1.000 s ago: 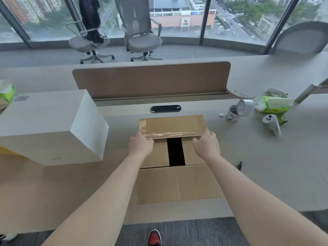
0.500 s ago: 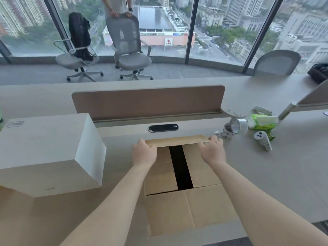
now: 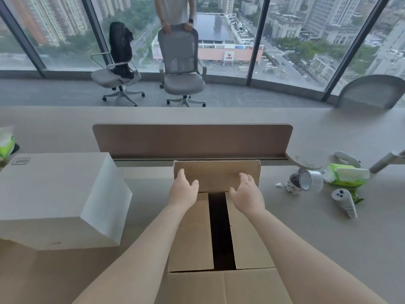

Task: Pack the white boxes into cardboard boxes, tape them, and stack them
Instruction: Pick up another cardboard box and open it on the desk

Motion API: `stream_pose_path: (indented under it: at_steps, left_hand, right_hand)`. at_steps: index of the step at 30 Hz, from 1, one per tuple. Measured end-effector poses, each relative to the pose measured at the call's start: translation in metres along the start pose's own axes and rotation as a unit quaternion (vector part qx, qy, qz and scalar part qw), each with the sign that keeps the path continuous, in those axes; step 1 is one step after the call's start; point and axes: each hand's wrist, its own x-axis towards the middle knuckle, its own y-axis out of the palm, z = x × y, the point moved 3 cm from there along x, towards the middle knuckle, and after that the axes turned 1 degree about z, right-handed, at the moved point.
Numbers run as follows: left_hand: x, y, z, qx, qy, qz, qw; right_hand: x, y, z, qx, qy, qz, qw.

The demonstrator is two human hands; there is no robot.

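Observation:
A cardboard box (image 3: 192, 249) stands on the desk in front of me. Its two side flaps are folded in with a dark gap between them, and its far flap (image 3: 217, 174) stands upright. My left hand (image 3: 183, 190) and my right hand (image 3: 246, 195) hover over the side flaps just in front of that far flap, fingers relaxed and spread, holding nothing. A large white box (image 3: 59, 198) rests at the left on top of another cardboard box. A roll of clear tape (image 3: 311, 179) stands on the desk at the right.
A desk divider panel (image 3: 192, 139) runs behind the box. Right of the tape lie a green wipes pack (image 3: 346, 175) and a white controller (image 3: 344, 201). Two office chairs (image 3: 182, 69) stand by the window, with a person behind one. Another green pack (image 3: 6, 143) sits far left.
The far flap, held folded down a second ago, has swung up to vertical. Both hands have let go of it and opened. The camera has tilted upward.

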Motion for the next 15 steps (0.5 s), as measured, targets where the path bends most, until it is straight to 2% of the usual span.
stream_pose_path:
  at_steps: [5, 9, 15]
  left_hand:
    - [0.018, 0.034, 0.019, 0.097, -0.019, 0.037, 0.994]
    - [0.023, 0.054, 0.032, 0.213, 0.003, 0.019, 0.977]
    - [0.019, 0.068, 0.039, 0.242, 0.037, -0.018, 0.969]
  right_hand:
    - [0.034, 0.031, -0.007, -0.09, -0.066, 0.048, 0.993]
    - [0.047, 0.052, -0.019, -0.149, -0.082, 0.064, 0.983]
    - [0.053, 0.066, -0.019, -0.166, -0.068, 0.035, 0.983]
